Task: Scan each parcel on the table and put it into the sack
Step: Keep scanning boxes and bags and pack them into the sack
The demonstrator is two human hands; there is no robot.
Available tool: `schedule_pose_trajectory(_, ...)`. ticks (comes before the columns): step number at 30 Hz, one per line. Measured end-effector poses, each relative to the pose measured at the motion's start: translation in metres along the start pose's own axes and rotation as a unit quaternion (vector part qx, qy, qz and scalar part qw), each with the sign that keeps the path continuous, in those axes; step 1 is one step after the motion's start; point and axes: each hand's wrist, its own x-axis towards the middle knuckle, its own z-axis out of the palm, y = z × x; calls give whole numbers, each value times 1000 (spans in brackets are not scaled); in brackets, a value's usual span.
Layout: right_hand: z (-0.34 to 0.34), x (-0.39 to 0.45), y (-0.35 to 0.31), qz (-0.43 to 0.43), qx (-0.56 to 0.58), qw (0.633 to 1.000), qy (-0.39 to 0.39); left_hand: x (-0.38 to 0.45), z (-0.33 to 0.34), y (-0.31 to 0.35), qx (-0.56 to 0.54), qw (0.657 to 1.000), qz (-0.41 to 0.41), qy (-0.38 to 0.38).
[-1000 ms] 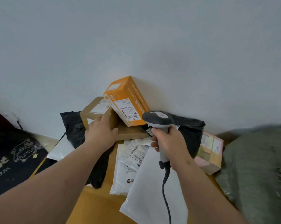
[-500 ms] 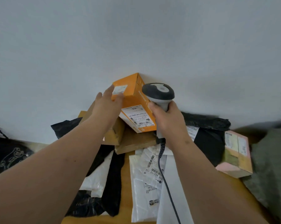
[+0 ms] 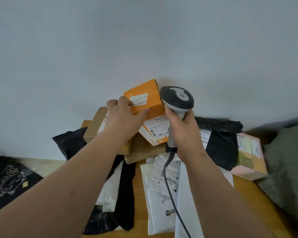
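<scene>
Plain grey wall [image 3: 144,40] backs a wooden table [image 3: 258,200] piled with parcels. Left hand [image 3: 124,117] grips the orange box [image 3: 144,100], fingers over its top face and thumb along its near edge; the box sits tilted atop brown cartons [image 3: 95,127] against the wall. Right hand [image 3: 182,129] is wrapped around the handle of a grey scanner [image 3: 177,98], held upright just beside the box, cable [image 3: 170,194] hanging. White mailers [image 3: 160,200], black bags [image 3: 220,148] and a pink box [image 3: 249,157] lie around. Green sack [image 3: 288,160] lies at right.
</scene>
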Motion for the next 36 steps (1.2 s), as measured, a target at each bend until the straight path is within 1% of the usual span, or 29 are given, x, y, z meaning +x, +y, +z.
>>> schedule_pose_trajectory(2, -10, -9, -3, -10, 14, 1000, 15, -14, -2, 6, 29, 999, 26, -13)
schedule_pose_trajectory(4, -22, -19, -6, -32, 21, 999, 17, -28, -3, 12, 29, 998, 34, -33)
schedule_pose_trajectory(6, -37, -32, -9, -54, 4, 998, 16, -43, -1, 15, -2, 997, 12, -70)
schedule_pose_trajectory(9, -62, -53, -10, -80, -22, 997, 6, -71, 9, 18, -122, 983, -53, -128)
schedule_pose_trajectory(10, -72, -60, -10, -87, -29, 996, -3, -83, 15, 19, -146, 977, -67, -141)
schedule_pose_trajectory(14, -117, -93, -9, -97, -48, 993, -36, -128, 41, 21, -172, 961, -99, -191)
schedule_pose_trajectory(17, -148, -117, -3, -86, -70, 992, -52, -163, 58, 24, -138, 957, -116, -226)
schedule_pose_trajectory(20, -171, -138, 4, -64, -93, 991, -69, -196, 76, 25, -85, 962, -120, -229)
schedule_pose_trajectory(25, -199, -166, 12, -45, -112, 989, -81, -236, 93, 18, -136, 954, -142, -226)
schedule_pose_trajectory(27, -206, -175, 16, -43, -117, 989, -82, -250, 101, 14, -117, 957, -151, -217)
schedule_pose_trajectory(30, -214, -188, 22, -36, -110, 990, -84, -266, 110, 11, -24, 966, -145, -213)
schedule_pose_trajectory(33, -219, -197, 26, -29, -129, 987, -87, -278, 117, 9, -37, 964, -144, -219)
schedule_pose_trajectory(36, -218, -205, 29, -24, -145, 985, -88, -286, 122, 8, -39, 963, -115, -242)
